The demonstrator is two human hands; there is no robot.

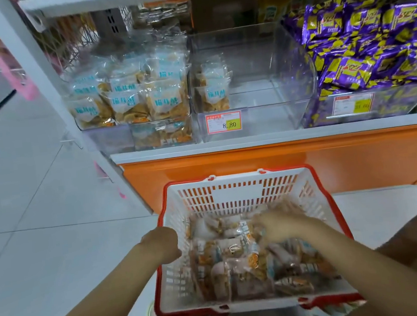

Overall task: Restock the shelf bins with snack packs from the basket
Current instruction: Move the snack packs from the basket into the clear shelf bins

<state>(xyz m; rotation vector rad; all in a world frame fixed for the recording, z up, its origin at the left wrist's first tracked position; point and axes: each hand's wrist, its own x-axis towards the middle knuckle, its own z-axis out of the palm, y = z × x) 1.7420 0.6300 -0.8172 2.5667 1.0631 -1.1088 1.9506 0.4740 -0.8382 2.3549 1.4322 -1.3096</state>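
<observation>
- The right hand reaches down inside the one basket, with its fingers on the snack packs. It is smeared by motion, so it cannot be told whether it grips a pack or only touches the heap.
- The snack packs lie under and around this hand and cover the basket floor. They are clear wrappers with orange and pale blue print, too blurred and overlapped to count.
- To the left of that hand, the left hand sits on the basket's left rim. Its fingers are curled over the red edge and grip it, with the fingertips hidden behind the rim.
- The basket is white with slotted walls and a red rim, and its near edge is partly covered by both forearms.
- Beyond both hands, three clear bins stand side by side on the shelf.
- The middle bin, straight ahead of the right hand, holds two stacked packs against its left wall. One price tag on its front reads 8.80.
- The left bin, ahead of the left hand, is filled with blue-labelled packs. At least six labels show, and the ones behind are hard to make out.
- The right bin, ahead and right of the right hand, is heaped with purple packs and cut off by the frame edge. The second price tag on it is unreadable.
</observation>
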